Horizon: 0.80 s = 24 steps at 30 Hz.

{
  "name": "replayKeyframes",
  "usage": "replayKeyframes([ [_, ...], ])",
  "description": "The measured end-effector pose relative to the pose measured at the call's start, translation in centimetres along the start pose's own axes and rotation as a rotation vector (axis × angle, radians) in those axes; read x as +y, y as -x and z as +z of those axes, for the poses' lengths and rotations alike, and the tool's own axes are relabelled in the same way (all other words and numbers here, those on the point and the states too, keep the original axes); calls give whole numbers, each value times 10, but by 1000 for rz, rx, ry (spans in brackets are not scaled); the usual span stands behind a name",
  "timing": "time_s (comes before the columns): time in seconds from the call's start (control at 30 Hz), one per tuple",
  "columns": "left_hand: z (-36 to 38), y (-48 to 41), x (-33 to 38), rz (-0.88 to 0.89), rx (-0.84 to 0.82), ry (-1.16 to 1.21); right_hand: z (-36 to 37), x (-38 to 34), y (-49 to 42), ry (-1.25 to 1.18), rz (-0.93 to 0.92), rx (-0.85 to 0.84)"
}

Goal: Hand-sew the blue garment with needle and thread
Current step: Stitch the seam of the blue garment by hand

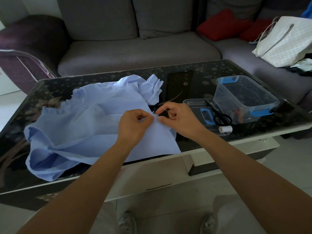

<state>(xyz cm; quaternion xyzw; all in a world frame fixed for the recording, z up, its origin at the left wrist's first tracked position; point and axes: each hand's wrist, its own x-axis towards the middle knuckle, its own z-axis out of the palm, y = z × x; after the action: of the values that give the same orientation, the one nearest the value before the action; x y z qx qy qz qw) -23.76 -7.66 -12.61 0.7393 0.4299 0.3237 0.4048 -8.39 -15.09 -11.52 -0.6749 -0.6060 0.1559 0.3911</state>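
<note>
My left hand (134, 123) pinches the blue garment (76, 119), which lies on the dark table (199, 78). My right hand (176, 118) pinches a thin white thread (163, 108) right beside that spot.

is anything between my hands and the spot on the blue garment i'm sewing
Nothing visible. The left hand pinches the blue garment at the stitch spot, and the right hand, pinching pale thread, meets it there. The scissors, white spool and clear box lie off to the right of the hands.
</note>
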Motion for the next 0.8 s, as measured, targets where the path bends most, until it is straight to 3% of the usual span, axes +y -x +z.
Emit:
replayKeyframes([
  [0.33, 1, 0, 1, 14, -30, -16, 5, 8, -2, 90, 2, 11],
  [0.43, 0, -1, -1, -10, -4, -13, -2, 11, -4, 37, 54, 155],
  [0.57, -3, -3, -2, -34, 19, 5, -25, 25, -7, -70, 277, 459],
  [0.8, -4, -5, -3, -48, 37, 20, -35, 34, -8, -97, 416, 540],
])
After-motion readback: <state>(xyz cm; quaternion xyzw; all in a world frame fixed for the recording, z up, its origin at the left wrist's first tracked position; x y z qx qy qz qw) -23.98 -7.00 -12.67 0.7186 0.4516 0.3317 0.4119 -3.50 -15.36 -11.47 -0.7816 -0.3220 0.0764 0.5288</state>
